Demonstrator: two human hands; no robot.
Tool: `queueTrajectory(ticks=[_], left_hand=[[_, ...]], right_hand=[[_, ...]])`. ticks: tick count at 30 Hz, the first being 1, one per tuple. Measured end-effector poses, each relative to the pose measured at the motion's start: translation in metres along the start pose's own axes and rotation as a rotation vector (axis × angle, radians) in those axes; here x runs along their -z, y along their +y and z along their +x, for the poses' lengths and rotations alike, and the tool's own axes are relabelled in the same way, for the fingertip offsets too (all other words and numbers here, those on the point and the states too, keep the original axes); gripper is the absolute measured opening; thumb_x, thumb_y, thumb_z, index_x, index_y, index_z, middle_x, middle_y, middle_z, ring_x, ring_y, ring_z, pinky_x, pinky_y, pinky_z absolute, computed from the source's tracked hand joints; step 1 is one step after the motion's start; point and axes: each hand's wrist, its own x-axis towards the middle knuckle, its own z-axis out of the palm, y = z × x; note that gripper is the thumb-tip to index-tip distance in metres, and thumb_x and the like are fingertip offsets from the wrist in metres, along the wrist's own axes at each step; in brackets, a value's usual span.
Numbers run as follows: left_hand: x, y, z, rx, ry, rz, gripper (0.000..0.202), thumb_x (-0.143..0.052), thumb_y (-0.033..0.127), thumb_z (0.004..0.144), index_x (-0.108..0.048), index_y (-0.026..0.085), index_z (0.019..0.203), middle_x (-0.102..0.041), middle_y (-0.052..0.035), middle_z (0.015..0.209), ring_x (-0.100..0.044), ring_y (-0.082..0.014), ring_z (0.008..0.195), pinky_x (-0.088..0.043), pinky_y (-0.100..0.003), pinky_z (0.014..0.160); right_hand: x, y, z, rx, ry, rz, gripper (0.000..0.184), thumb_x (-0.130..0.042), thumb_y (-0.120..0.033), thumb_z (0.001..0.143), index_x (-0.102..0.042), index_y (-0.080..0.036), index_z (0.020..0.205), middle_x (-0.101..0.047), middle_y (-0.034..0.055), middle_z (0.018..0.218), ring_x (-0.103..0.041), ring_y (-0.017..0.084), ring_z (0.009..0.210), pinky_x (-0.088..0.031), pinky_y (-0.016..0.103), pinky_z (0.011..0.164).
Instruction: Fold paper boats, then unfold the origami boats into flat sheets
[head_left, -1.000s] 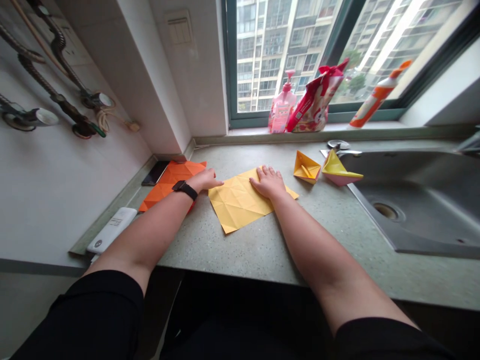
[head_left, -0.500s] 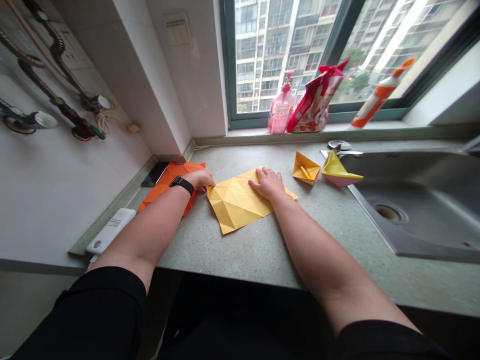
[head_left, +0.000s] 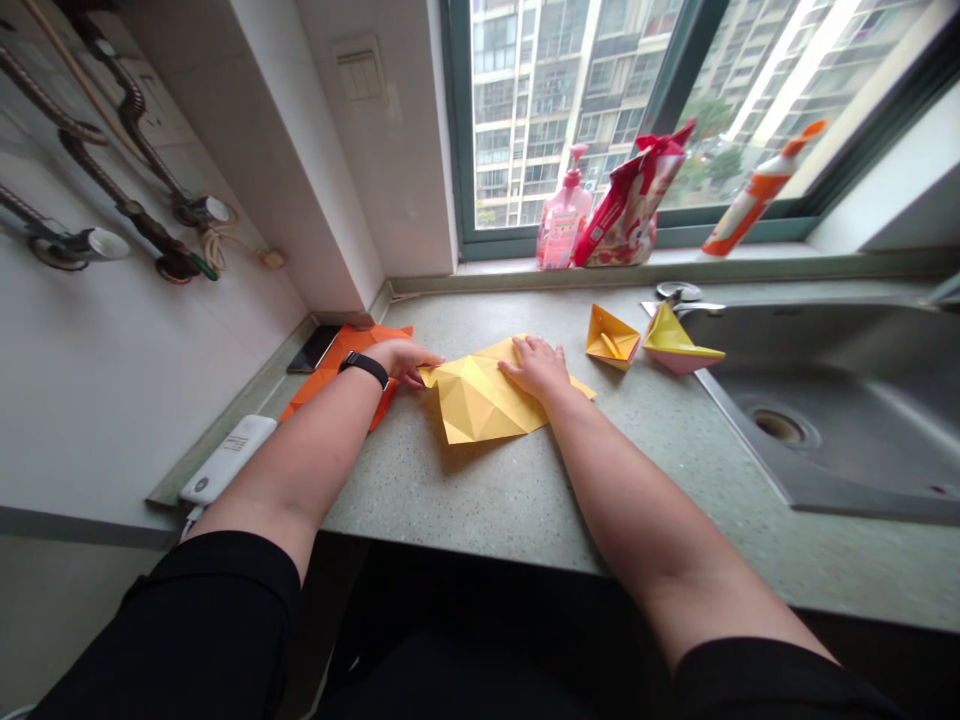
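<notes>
A creased sheet of yellow paper [head_left: 480,398] lies on the counter between my hands, its left part raised off the surface. My left hand [head_left: 406,361], with a black watch on the wrist, pinches the sheet's left corner. Spread over the sheet's right part is my right hand [head_left: 538,368], fingers apart and pressing down. Under and beside my left hand, a creased orange paper [head_left: 330,370] rests on the counter. To the right of my right hand stand an orange-yellow folded paper boat [head_left: 613,340] and a yellow and pink paper boat [head_left: 679,345].
A steel sink [head_left: 862,400] is set into the counter [head_left: 480,510] on the right. A phone [head_left: 313,350] and a white power strip [head_left: 229,460] lie along the left wall. The windowsill holds a pink pump bottle [head_left: 562,222], a red bag [head_left: 630,205] and an orange-white bottle [head_left: 754,200].
The yellow sheet's left corner has been lifted and folded up by my left hand, which has shifted slightly right. My right hand has stayed in place on the sheet.
</notes>
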Motion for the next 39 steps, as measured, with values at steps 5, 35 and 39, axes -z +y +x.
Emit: queueTrajectory(ticks=[5,35,39], left_hand=[[0.001,0.001,-0.001,-0.056,0.06,0.047,0.032,-0.084,0.039,0.088,-0.073,0.019,0.111,-0.08,-0.0121,0.117,-0.075,-0.0224,0.108,-0.06,-0.022,0.074],[0.081,-0.1,-0.071,-0.36,0.661,-0.349,0.031,-0.092,0.037,0.07,-0.072,0.019,0.086,-0.069,-0.0016,0.079,-0.059,-0.0131,0.063,-0.041,-0.02,0.049],[0.107,-0.15,-0.097,-0.181,0.756,-0.531,0.032,-0.095,0.027,0.065,-0.07,0.018,0.084,-0.07,-0.0018,0.082,-0.059,-0.0116,0.063,-0.039,-0.018,0.049]], right_hand=[[0.005,-0.006,-0.003,0.226,0.212,0.132,0.051,-0.062,-0.035,0.104,-0.066,-0.02,0.152,-0.062,0.0189,0.16,-0.055,0.039,0.149,-0.033,0.067,0.13],[-0.017,0.004,0.006,0.036,0.377,0.274,0.063,-0.042,-0.042,0.108,-0.047,-0.011,0.163,-0.059,0.024,0.158,-0.052,0.036,0.15,-0.044,0.054,0.124],[-0.023,0.007,0.009,0.023,0.387,0.316,0.065,-0.044,-0.045,0.107,-0.045,-0.014,0.165,-0.062,0.0238,0.153,-0.056,0.038,0.144,-0.046,0.057,0.12]])
